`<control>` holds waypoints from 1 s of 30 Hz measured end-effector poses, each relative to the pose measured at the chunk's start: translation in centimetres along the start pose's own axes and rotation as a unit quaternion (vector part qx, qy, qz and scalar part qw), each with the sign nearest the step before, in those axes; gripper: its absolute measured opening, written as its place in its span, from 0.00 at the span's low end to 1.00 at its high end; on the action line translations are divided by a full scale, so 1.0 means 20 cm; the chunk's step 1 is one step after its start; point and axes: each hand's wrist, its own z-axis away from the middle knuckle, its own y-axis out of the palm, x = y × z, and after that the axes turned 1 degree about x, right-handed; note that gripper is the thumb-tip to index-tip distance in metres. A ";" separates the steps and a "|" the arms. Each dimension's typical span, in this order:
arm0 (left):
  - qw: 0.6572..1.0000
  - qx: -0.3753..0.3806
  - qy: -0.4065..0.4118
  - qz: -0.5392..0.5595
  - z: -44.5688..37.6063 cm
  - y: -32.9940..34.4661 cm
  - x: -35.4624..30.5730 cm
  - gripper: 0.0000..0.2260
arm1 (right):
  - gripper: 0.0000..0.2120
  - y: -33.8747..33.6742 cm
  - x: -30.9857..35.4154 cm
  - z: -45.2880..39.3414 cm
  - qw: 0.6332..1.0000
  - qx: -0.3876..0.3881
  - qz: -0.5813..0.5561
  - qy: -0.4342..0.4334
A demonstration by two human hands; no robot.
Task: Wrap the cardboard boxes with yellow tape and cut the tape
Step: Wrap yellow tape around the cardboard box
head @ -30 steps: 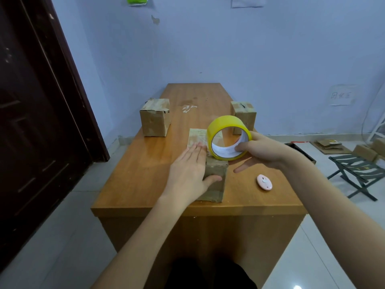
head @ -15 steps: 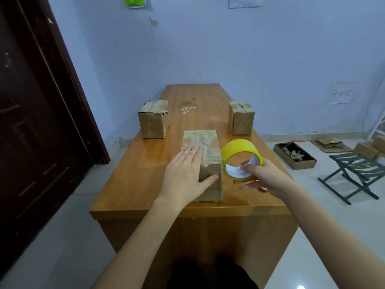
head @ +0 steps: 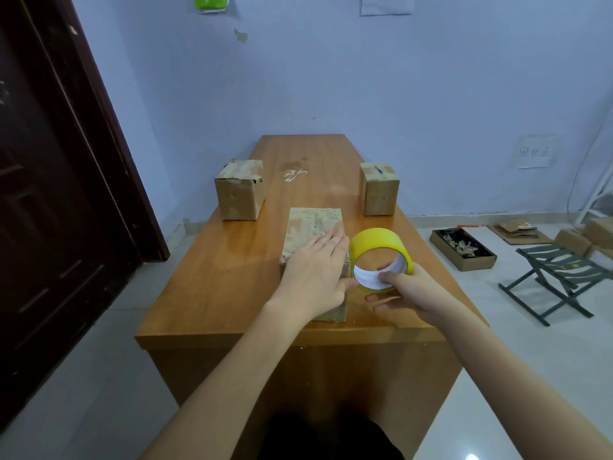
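Left hand (head: pixel 313 277) flat, steadying the box (head: pixel 314 250) on the table (head: pixel 212 293); right hand (head: pixel 411 290) grasps the tape roll (head: pixel 378 247) beside it, likely to pull tape across next.

bare packing room: desk (head: pixel 212 277), floor cardboard (head: pixel 517 231).

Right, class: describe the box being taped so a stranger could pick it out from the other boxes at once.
Start at the wooden table. Three boxes stand on it; two sit further back, the left box and the right box. The near box lies in the middle by the front edge, the only one under the left hand, beside the tape roll that the right hand holds.
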 end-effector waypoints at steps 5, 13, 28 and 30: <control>0.990 0.023 -0.137 -0.035 0.06 -0.02 0.02 0.50 | 0.10 0.00 0.03 0.01 1.000 0.006 0.015 0.011; 0.987 0.054 -0.145 -0.032 0.05 -0.05 0.02 0.48 | 0.10 0.01 0.04 0.01 1.000 0.002 0.026 0.005; 0.995 0.088 -0.005 0.036 -0.01 -0.05 0.01 0.41 | 0.11 0.03 0.00 0.00 0.998 -0.051 0.010 -0.027; 0.996 0.056 -0.016 0.071 0.01 -0.06 0.01 0.41 | 0.12 0.05 0.02 0.00 0.997 -0.060 -0.010 -0.051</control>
